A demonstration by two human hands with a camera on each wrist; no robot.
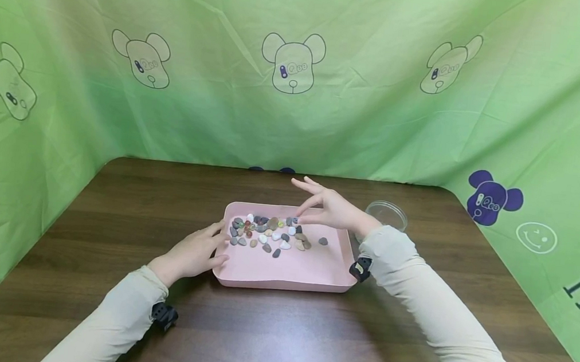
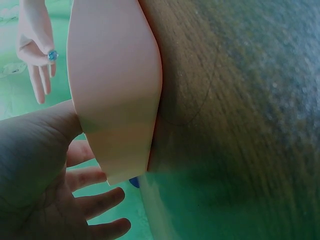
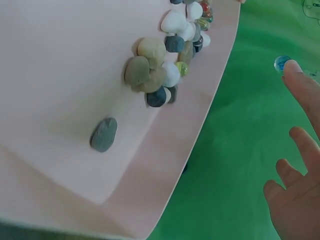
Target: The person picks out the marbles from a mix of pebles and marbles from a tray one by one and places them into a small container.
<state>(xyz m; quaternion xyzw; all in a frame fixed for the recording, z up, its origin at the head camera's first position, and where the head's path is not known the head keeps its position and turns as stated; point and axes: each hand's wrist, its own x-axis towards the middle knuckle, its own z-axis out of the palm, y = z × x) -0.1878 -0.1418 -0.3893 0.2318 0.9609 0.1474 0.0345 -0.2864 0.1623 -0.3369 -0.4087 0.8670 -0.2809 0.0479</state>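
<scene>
A blue glass marble (image 1: pixel 295 220) (image 2: pixel 52 55) (image 3: pixel 281 63) is pinched between thumb and index finger of the right hand (image 1: pixel 331 209) (image 2: pixel 37 47) (image 3: pixel 300 185), above the far side of a pink tray (image 1: pixel 282 269) (image 2: pixel 117 65) (image 3: pixel 60 65); its other fingers are spread. The left hand (image 1: pixel 192 254) (image 2: pixel 45 170) rests at the tray's left edge, fingers apart and loosely extended. Inside the tray lie several pebbles (image 1: pixel 285 245) (image 3: pixel 174 22) and glass marbles (image 1: pixel 281 224) (image 3: pixel 182 68), clustered toward the far left. One grey pebble (image 1: pixel 323 241) (image 3: pixel 104 135) sits apart on the right.
Behind the right wrist, a round clear dish (image 1: pixel 386 213) stands on the brown wooden table (image 1: pixel 266 334) (image 2: pixel 240 100), just right of the tray. A green printed curtain (image 1: pixel 357 118) (image 3: pixel 240 130) hangs along the table's far edge and sides.
</scene>
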